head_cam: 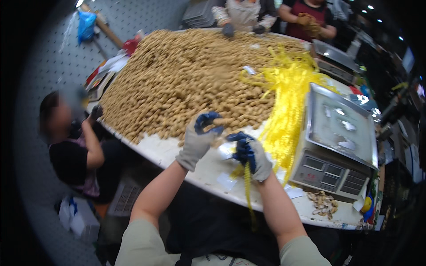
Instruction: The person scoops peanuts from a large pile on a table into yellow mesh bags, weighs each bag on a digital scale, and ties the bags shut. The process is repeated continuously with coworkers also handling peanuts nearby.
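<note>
My left hand [201, 139], in a grey glove with blue-coated fingers, is raised over the near edge of the peanut pile [186, 76]. Its thumb and fingers curl around what look like unshelled peanuts [218, 123], slightly blurred. My right hand [251, 154], gloved alike, is close beside it, with fingers bent in. From that hand a yellow mesh strip [248, 189] hangs down past the table edge. Just right of it, a thick bundle of yellow mesh netting [288, 109] lies across the white table [206, 173].
A weighing scale [339, 123] stands at right, with peanut shells [322, 204] before it. Another scale [334, 63] is farther back. One person [71, 143] sits at left; two others [244, 13] are across the table. White paper slips [227, 181] lie near my right hand.
</note>
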Demonstrator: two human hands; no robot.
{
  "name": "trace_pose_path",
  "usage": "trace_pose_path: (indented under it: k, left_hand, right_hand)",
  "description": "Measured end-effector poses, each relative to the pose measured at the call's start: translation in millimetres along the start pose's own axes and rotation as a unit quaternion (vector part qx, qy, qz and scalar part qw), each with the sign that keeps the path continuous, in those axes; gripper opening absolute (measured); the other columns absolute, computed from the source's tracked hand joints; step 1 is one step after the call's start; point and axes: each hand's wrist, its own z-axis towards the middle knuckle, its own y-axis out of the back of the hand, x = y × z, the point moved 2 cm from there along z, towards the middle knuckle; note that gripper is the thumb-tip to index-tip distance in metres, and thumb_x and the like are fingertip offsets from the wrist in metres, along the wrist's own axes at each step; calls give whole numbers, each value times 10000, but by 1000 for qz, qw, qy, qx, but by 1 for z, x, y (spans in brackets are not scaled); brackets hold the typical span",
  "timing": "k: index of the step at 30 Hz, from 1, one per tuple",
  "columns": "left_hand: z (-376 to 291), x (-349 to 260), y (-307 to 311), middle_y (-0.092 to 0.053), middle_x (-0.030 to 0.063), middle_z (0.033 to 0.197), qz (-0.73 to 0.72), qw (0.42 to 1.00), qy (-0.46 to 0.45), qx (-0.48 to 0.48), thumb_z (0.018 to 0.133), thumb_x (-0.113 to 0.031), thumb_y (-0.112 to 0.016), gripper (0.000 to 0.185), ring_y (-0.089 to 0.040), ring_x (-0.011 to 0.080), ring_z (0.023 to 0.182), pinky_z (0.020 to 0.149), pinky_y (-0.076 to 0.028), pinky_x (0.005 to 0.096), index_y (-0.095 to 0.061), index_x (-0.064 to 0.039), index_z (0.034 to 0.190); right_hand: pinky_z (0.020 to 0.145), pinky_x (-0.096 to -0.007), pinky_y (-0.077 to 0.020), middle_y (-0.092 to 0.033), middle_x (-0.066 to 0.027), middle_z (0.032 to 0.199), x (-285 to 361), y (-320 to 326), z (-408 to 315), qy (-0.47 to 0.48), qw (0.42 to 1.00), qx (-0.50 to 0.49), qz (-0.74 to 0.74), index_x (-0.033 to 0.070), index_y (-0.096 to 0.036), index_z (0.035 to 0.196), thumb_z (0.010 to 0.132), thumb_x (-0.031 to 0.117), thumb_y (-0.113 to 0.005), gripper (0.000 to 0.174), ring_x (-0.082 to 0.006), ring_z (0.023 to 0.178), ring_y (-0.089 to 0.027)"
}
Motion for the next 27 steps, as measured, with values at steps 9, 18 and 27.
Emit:
trace_pose_path:
  k: [9,18,27]
  left_hand:
    - [2,14,-76,-591,121,1195,315,927,-205,14,736,27,-709,438,-540,247,1140,938,-461,349,-596,-6,1158]
    - [-3,53,-48,-636,27,719,-52,972,229,25,993,-440,-520,438,-560,91,561,482,-431,219,-682,-34,959]
    - [-9,28,-57,-652,80,747,-48,964,260,14,957,-236,-563,213,-613,157,568,462,-451,262,-623,-31,956]
  right_hand:
    - [672,-253,-532,-670,-48,960,14,19,3,110,992,-66,22,15,-611,1173,950,244,-549,325,-118,753,-636]
    - [802,-258,-523,-682,-51,986,-15,46,24,145,976,-110,-121,-13,-664,1081,844,-30,-583,251,-136,897,-644]
    - [821,-271,-464,-635,-50,972,-2,35,19,155,967,-63,-192,-28,-613,1116,850,81,-571,290,-124,898,-560]
